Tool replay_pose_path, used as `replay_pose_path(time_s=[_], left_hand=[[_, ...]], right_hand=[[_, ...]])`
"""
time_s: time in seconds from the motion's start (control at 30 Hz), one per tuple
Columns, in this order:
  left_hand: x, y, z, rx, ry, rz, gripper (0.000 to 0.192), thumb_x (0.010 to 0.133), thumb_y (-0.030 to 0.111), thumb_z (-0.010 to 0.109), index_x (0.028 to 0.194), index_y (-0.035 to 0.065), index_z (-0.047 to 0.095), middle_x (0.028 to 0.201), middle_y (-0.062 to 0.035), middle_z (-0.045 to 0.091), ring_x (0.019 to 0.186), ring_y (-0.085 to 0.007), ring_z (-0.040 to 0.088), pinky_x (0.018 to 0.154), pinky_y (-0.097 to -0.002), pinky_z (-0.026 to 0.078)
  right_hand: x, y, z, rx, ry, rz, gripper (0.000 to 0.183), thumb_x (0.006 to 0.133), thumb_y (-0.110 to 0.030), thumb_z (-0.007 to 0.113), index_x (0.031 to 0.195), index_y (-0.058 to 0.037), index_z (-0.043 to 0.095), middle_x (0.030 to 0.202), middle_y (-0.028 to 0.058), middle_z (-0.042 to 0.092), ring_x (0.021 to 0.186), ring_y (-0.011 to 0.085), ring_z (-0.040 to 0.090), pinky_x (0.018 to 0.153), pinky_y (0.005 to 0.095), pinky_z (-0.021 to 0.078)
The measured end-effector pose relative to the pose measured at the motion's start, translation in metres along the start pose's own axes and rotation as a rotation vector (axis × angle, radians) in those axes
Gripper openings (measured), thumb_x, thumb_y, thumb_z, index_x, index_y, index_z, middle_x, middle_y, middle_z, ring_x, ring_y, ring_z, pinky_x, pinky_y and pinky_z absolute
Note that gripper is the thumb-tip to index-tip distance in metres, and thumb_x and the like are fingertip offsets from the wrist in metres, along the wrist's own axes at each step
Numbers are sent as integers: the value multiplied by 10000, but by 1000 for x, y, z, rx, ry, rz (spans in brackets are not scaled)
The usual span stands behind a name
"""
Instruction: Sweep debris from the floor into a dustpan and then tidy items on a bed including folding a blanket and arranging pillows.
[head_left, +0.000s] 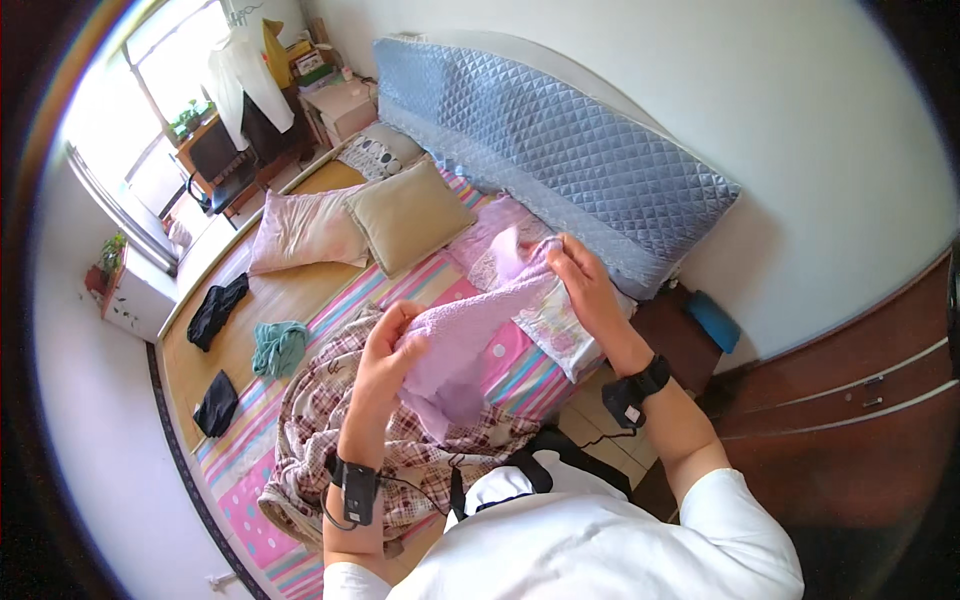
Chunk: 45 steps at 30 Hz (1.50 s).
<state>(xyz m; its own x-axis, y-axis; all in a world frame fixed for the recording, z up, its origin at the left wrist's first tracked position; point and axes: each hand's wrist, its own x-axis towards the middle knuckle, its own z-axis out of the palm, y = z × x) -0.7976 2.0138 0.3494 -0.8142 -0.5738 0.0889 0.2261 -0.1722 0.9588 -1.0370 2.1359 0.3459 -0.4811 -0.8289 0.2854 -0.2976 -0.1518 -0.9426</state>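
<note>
A lilac fleecy garment or cloth (480, 319) is stretched between my two hands above the bed. My left hand (386, 356) grips its lower left part, thumb on top. Higher and to the right, my right hand (581, 281) pinches the other end. Loose folds of the cloth hang below the left hand. Under it lies a rumpled plaid blanket (330, 405). Beyond my right hand rest a pink lace-trimmed pillow (499, 221) and a white patterned pillow (559, 322), partly hidden by the hand and cloth.
On the bed lie a beige pillow (409, 217), a pale pink pillow (307, 232), a teal cloth (279, 349) and black clothing (217, 311). A quilted blue headboard (555, 150) borders the far side. A dark wooden cabinet (840, 427) stands at right.
</note>
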Motion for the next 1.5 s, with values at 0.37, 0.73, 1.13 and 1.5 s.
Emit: replay_pose_path(time_s=[0.37,0.73,1.13,1.5], left_hand=[[47,-10,-43,363,355,-44,242,760,32,590,997,-1,554,880,-4,561,819,-76,512,729,-203,418],[26,-73,-42,220,888,-402,226,821,109,559,1016,6,508,887,-32,544,792,-99,524,674,-220,430],[89,-69,6,101,1364,-563,346,867,57,446,1196,-47,433,1221,-179,433,1142,-273,412,968,-357,320],[118,-53,38,588,1064,-532,460,777,101,416,1204,-70,423,1322,-205,313,1209,-308,323,1015,-378,235]], right_hand=[[90,31,-24,-37,-640,-261,379,788,-319,617,1043,-52,533,886,44,579,811,119,540,720,244,435],[87,467,-179,-582,-184,785,758,706,-440,648,1223,48,385,1182,230,470,1110,304,457,905,347,379],[127,556,-159,-752,-306,814,588,688,-485,634,956,34,563,947,254,580,889,365,568,808,421,419],[146,383,-83,-271,-94,238,203,720,-141,617,885,-27,586,764,189,598,721,348,592,596,404,466]])
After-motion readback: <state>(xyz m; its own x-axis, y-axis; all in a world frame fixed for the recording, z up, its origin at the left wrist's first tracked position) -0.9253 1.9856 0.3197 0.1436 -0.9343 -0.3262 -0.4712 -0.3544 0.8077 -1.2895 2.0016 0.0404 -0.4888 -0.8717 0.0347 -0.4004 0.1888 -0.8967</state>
